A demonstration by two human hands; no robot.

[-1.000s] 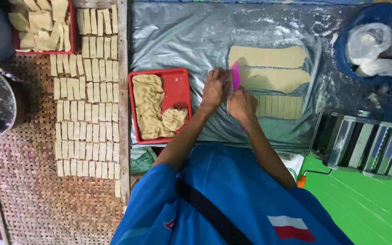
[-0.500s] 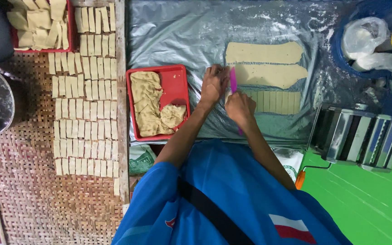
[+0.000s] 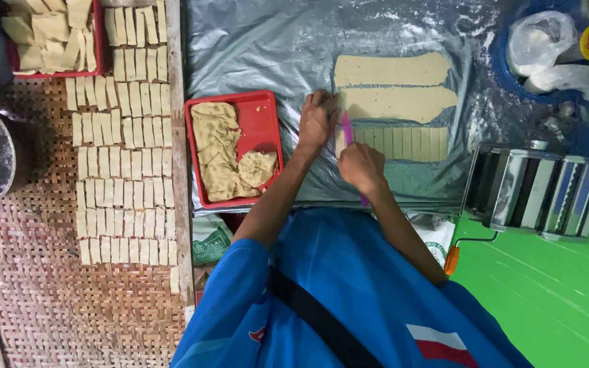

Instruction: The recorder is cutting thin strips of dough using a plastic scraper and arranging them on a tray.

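Dough strip (image 3: 393, 143) cut into rectangles with a pink cutter (image 3: 348, 129) on a floured plastic sheet (image 3: 260, 48).

Right hand (image 3: 361, 165) closed in a grip around the pink cutter, blade laid across the near strip's left end; left hand (image 3: 317, 120) pressed flat, fingers together, on the sheet just beside that end. Two uncut dough strips (image 3: 393, 85) laid just beyond the hands. Red tray (image 3: 267, 112) of dough scraps placed immediately left of the left hand; rows of cut dough pieces (image 3: 124, 157) arranged on a woven mat (image 3: 49, 300) farther left. Pasta roller (image 3: 536, 191) set to the right of the right hand.
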